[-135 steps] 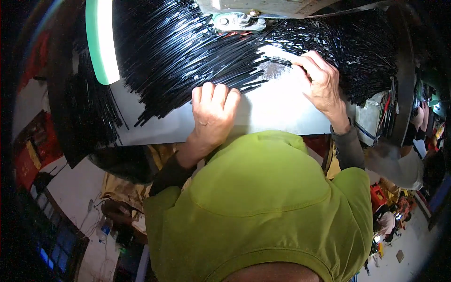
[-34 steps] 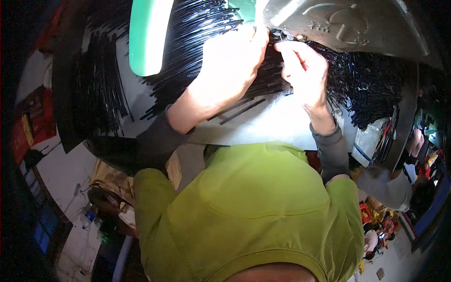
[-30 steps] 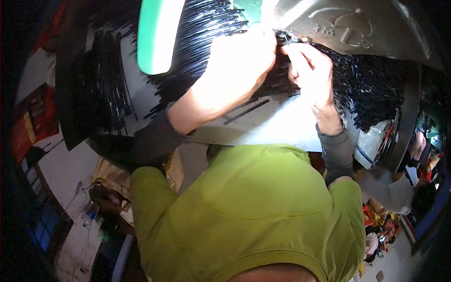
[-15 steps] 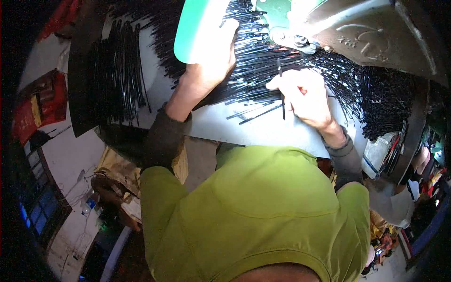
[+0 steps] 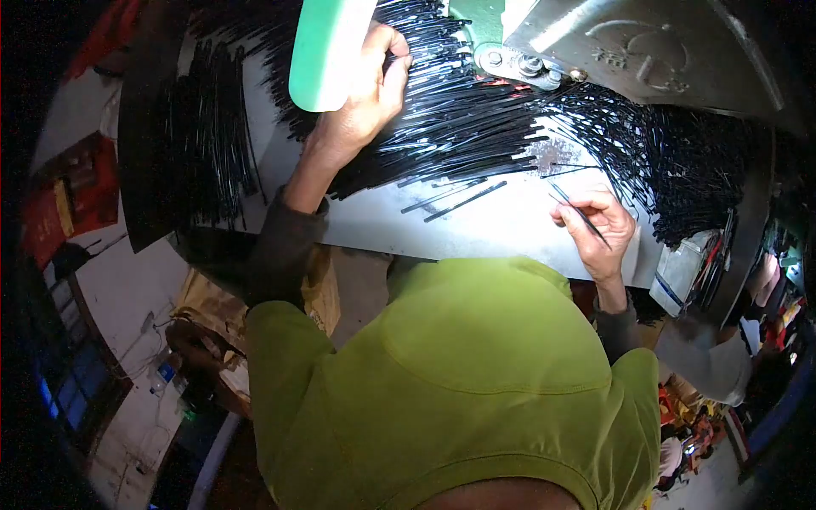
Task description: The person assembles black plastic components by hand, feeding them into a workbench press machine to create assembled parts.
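In my right hand (image 5: 605,229) is a slim dark tool that looks like tweezers (image 5: 592,227), pinched between thumb and fingers over the pale tabletop (image 5: 484,234). My left hand (image 5: 374,85) is farther off, beside the green and white machine part (image 5: 327,59). Its thumb and fingers curl together; what they hold, if anything, is hidden. Between my hands spreads a thick layer of thin black rods (image 5: 459,127), mostly lying side by side. A few loose rods (image 5: 465,201) lie apart in front of the layer.
A metal machine head (image 5: 654,55) with a bolted bracket (image 5: 518,64) overhangs the far right. More black rods heap up (image 5: 697,174) at the right, and another bunch (image 5: 212,127) lies at the left. Various tools and a pale box (image 5: 680,272) stand at the right edge.
My right hand has moved right and nearer, away from the rods, with the tweezers now slanting. My left hand has shifted slightly left, its fingers more curled.
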A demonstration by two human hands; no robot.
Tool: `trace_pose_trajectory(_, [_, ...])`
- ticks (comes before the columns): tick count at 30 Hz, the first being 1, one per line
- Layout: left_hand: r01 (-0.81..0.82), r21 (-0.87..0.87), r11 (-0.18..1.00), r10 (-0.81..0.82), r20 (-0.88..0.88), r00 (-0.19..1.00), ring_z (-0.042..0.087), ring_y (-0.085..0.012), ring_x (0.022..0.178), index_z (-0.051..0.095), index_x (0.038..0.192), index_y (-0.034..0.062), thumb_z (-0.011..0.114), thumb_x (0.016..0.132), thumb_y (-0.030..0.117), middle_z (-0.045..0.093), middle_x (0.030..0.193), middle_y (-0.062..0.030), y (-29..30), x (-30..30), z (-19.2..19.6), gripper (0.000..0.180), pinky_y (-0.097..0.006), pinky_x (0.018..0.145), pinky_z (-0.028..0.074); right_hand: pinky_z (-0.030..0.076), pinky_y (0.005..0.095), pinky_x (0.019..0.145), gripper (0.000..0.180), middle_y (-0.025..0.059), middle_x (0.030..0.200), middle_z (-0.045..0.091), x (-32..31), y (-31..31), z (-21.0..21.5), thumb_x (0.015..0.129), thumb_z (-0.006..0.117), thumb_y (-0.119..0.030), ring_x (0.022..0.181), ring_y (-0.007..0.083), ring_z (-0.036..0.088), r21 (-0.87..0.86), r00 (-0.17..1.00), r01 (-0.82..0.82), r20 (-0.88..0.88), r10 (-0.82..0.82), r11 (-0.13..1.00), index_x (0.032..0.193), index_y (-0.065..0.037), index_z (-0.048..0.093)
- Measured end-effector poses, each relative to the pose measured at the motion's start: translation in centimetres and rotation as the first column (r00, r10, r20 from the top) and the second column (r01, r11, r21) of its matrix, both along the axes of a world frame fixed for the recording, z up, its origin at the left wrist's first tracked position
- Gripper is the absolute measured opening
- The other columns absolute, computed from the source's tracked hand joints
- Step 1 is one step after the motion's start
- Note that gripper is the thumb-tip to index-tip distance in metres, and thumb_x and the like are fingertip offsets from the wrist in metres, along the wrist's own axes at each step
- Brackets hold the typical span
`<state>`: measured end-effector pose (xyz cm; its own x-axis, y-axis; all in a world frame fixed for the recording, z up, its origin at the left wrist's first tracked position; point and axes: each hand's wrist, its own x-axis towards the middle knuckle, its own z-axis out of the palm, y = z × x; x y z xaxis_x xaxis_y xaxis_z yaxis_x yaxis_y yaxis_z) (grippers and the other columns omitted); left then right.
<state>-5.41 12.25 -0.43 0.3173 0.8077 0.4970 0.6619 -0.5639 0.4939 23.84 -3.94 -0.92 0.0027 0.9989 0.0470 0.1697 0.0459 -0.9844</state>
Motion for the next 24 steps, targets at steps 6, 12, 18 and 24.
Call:
trace_pose_trajectory(6, [-0.060,0.103,0.993,0.042,0.171,0.984,0.062,-0.0153,0.071,0.060,0.087,0.0019,0.065,0.080,-0.001,0.064,0.078,-0.0085,0.8,0.0,-0.3,0.009,-0.025,0.067,0.048,0.049,0.0218,0.062,0.014,0.0086,0.078,0.064,-0.7,1.1,1.1,0.085,0.055,0.002,0.070,0.0113,0.062,-0.214,0.977,0.027,-0.201,-0.071,0.977,0.099,0.004,0.056])
trace_pose_trajectory(12, [0.022,0.150,0.988,-0.029,0.042,0.999,0.058,-0.0170,0.070,0.062,0.113,0.0053,0.061,0.078,-0.007,0.062,0.078,-0.0088,0.3,0.6,0.9,0.037,-0.027,0.067,0.047,0.050,0.0226,0.064,0.020,0.0087,0.081,0.063,-0.8,1.4,0.9,0.086,0.053,0.004,0.071,0.0125,0.063,-0.207,0.964,0.095,-0.225,-0.142,0.974,0.106,0.003,0.054])
trace_pose_trajectory(18, [0.004,0.190,0.982,0.011,-0.079,0.997,0.046,-0.0188,0.059,0.068,0.103,0.0099,0.067,0.072,-0.004,0.055,0.069,-0.0038,-1.4,0.9,1.7,0.034,-0.030,0.057,0.040,0.051,0.0271,0.061,0.019,0.0090,0.082,0.063,0.3,1.3,1.7,0.075,0.064,0.007,0.070,0.0169,0.063,0.193,0.852,-0.080,0.523,-0.034,0.978,0.093,0.001,0.062])
trace_pose_trajectory(24, [0.149,0.113,0.982,-0.140,-0.082,0.987,0.051,-0.0237,0.061,0.061,0.105,0.0050,0.062,0.069,-0.004,0.048,0.067,-0.0079,-3.4,3.6,1.7,0.037,-0.032,0.055,0.044,0.046,0.0313,0.053,0.012,0.0081,0.077,0.059,-1.0,2.6,2.8,0.071,0.064,-0.002,0.061,0.0261,0.058,0.211,0.621,-0.367,0.781,0.069,0.906,0.082,-0.002,0.062])
